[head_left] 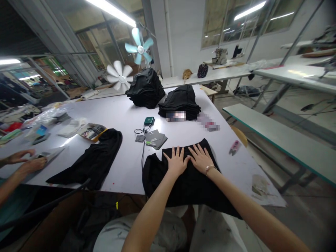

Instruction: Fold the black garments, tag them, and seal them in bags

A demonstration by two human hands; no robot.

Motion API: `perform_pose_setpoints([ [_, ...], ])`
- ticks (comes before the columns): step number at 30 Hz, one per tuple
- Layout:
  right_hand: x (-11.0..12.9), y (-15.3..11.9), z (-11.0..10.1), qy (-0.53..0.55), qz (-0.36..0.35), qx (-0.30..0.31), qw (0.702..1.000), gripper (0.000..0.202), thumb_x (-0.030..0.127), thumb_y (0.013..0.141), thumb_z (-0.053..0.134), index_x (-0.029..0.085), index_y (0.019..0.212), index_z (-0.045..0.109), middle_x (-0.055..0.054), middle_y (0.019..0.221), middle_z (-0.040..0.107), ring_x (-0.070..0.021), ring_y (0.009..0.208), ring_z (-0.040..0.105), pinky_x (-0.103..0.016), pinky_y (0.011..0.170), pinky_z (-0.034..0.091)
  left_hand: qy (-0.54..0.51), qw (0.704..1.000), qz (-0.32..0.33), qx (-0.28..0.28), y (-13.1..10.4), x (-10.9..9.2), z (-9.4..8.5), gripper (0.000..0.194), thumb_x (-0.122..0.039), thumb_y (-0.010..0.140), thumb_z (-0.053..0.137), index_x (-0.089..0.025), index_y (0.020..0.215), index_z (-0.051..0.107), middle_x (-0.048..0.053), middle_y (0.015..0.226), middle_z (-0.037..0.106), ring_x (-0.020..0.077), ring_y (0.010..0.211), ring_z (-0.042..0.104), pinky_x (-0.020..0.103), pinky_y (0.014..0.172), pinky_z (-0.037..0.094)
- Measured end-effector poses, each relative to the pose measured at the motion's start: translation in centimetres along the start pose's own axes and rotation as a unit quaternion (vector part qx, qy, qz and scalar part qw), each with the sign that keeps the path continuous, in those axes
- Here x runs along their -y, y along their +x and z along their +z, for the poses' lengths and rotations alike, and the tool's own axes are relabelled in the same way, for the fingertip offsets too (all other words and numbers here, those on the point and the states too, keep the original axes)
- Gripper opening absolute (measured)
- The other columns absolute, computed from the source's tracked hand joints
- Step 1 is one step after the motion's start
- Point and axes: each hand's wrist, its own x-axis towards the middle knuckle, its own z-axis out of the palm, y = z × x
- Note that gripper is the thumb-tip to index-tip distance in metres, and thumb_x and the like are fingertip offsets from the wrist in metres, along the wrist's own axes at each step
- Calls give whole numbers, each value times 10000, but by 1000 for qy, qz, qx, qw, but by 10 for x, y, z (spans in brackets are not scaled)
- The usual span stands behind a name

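A black garment (189, 189) lies spread on the white table in front of me, its lower part hanging over the near edge. Both of my hands press flat on its upper part, side by side with thumbs nearly meeting. My left hand (176, 161) has its fingers spread and wears a ring. My right hand (201, 159), with a bracelet at the wrist, also lies with fingers apart. Just beyond the garment are dark printed cards (155, 139). A small pink thread snipper (234, 147) rests to the right.
Two stacks of folded black garments (147, 87) (180, 99) stand at the table's back. A green device (149, 121) with a cable sits mid-table. At left, a co-worker's hands (33, 162) handle something near another black garment (91, 161). A bench (278, 136) stands right.
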Motion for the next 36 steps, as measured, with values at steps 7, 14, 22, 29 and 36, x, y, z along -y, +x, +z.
perform_pose_setpoints([
  [7, -53, 17, -23, -28, 120, 37, 992, 599, 572, 848, 181, 250, 1339, 300, -54, 1415, 240, -320, 1288, 146, -577, 994, 51, -1, 999, -10, 40, 4, 1, -7, 694, -674, 772, 165, -301, 1358, 194, 40, 1449, 100, 366, 1302, 1, 718, 894, 60],
  [14, -3, -51, -33, -29, -57, -38, 997, 554, 476, 888, 146, 201, 1349, 280, -51, 1424, 208, -241, 1316, 70, -519, 1029, 29, -10, 999, -2, 31, 10, 3, -4, 646, -629, 805, 142, -298, 1356, 205, 47, 1438, 153, 341, 1309, 31, 717, 896, 1],
  [22, 13, -54, -22, 5, -80, 32, 996, 544, 496, 878, 208, 222, 1342, 283, -43, 1415, 233, -226, 1306, 142, -513, 1020, 126, -23, 997, 55, -46, 2, 1, -23, 545, -510, 870, 145, -260, 1339, 268, 47, 1430, 186, 263, 1323, 55, 627, 986, 72],
  [29, -3, -54, -20, -2, -75, 33, 997, 480, 439, 888, 232, 282, 1338, 286, -6, 1416, 236, -244, 1306, 134, -503, 1004, 186, -6, 995, 87, -54, -59, 5, -12, 495, -500, 870, 203, -320, 1323, 293, -8, 1420, 225, 269, 1320, 69, 588, 1022, 36],
  [36, -23, -59, -32, 7, -118, 11, 993, 529, 516, 861, 281, 263, 1324, 324, -37, 1398, 283, -270, 1285, 198, -517, 990, 220, -74, 988, 122, -52, -76, 14, -25, 453, -446, 878, 277, -304, 1307, 311, 9, 1398, 280, 251, 1299, 166, 539, 1021, 171],
])
